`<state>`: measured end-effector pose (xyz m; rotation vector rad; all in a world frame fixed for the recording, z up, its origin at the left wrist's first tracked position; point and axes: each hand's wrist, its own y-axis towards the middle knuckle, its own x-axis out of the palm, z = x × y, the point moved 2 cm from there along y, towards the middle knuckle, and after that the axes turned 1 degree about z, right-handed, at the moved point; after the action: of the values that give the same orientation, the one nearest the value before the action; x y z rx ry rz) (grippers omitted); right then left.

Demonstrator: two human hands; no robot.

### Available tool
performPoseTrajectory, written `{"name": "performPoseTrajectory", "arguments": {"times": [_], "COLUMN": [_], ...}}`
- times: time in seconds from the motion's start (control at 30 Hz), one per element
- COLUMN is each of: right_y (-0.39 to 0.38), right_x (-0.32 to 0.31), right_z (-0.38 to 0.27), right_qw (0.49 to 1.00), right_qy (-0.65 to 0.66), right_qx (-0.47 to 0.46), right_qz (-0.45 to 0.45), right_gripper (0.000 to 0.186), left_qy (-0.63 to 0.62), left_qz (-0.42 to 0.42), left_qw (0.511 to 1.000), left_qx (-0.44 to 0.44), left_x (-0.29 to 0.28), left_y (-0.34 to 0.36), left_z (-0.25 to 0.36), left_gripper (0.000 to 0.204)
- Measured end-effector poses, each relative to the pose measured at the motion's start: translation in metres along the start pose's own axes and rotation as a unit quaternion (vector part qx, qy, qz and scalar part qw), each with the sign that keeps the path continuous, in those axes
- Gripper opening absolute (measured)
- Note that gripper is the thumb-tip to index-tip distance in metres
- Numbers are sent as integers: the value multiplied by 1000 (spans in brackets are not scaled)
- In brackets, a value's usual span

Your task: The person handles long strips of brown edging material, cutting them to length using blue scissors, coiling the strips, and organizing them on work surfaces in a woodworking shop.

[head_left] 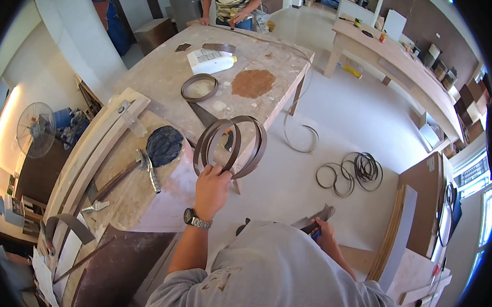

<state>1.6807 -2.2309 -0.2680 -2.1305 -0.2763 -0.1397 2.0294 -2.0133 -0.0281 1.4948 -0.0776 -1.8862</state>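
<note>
My left hand grips several loops of brown strip, held up by the near corner of the work table; an orange and black object shows through the loops. My right hand, low at the right, is closed round a dark strip and a small blue item, too hidden to name. Another brown coil lies on the table beside a white jug. A dark crumpled lump and a metal tool lie on the board left of my left hand.
A co-worker in camouflage has both hands at the far table edge. Thin coils lie on the floor. A long wooden bench runs along the right, boards lean nearer, and a fan stands left.
</note>
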Motion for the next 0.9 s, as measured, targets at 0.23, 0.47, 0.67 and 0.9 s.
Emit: {"name": "performPoseTrajectory", "arguments": {"times": [0.23, 0.47, 0.67, 0.9], "right_y": [0, 17, 16, 5], "right_x": [-8, 3, 29, 33], "right_z": [-6, -24, -37, -20], "right_qw": [1000, 998, 1000, 999], "right_qy": [-26, -47, -26, -32], "right_qx": [-15, 13, -6, 11], "right_qz": [6, -26, -12, -2], "right_gripper": [15, 12, 12, 15], "left_qy": [47, 254, 269, 153], "left_qz": [100, 135, 138, 161], "left_qw": [990, 915, 904, 961], "left_qx": [-89, -281, -301, -165], "left_x": [-42, -87, -76, -54], "left_y": [-25, -110, -106, -52], "left_z": [-30, -162, -127, -54], "left_gripper": [5, 14, 14, 18]}}
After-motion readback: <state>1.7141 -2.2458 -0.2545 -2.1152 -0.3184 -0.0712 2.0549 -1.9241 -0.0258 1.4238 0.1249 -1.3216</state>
